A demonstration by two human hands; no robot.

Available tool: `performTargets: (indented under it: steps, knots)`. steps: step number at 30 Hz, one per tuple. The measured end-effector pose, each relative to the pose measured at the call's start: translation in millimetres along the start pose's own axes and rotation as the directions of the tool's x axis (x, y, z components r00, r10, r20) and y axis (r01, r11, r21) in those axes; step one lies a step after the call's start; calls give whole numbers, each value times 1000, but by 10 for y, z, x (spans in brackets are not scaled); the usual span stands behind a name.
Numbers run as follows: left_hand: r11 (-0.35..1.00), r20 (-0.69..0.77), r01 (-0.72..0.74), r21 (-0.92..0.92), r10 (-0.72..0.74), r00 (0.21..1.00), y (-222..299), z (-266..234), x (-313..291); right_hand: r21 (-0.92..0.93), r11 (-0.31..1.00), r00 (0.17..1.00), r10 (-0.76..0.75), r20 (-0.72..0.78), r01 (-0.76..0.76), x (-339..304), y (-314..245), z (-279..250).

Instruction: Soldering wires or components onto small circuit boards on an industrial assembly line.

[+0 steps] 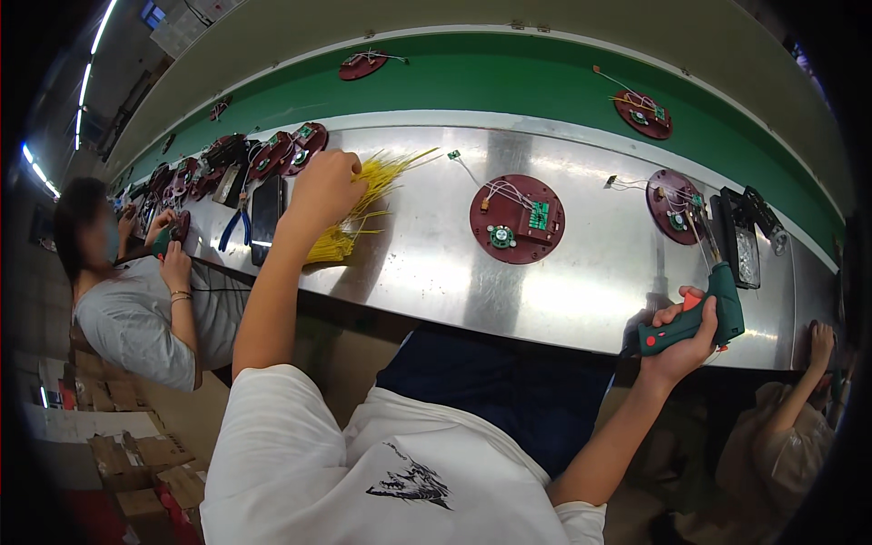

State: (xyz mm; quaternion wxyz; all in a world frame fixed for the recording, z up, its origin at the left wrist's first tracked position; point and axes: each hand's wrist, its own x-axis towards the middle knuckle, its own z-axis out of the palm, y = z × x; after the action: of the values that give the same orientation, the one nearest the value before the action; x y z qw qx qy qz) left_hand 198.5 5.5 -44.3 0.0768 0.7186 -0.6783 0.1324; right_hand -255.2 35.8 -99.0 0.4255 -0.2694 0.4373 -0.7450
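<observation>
My left hand (pixel 329 188) is closed over a pile of thin yellow wires (pixel 338 243), its fingertips pinching at the strands; how many are in them is hidden. In my right hand (pixel 686 350) is a green soldering gun (pixel 681 329) with a red trigger. Two thin rods at its front point up toward a dark red round plate (pixel 668 223) with wires and a green board; contact cannot be told. Between my hands lies another dark red round plate (pixel 486 211), carrying a green circuit board (pixel 540 216), a small round green-rimmed part and white wires running to a small loose board (pixel 454 156).
Blue-handled pliers (pixel 235 225) and a dark flat device (pixel 267 218) lie left of the wires. Several red plates (pixel 272 156) crowd farther left. A black-framed clear part (pixel 747 257) sits at right. More plates (pixel 643 114) rest on the green strip behind. People work on both sides (pixel 141 309).
</observation>
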Motion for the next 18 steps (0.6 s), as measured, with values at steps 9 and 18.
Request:
performTargets:
  steps: [9,18]
  knots:
    - [966,30,19,-257,-12,999,-168,30,22,-13,1000,1000,-1,-1,1,-19,11,-7]
    - [700,-363,-260,-665,1,932,253,-181,83,-42,999,996,19,83,-15,-51,-39,-29]
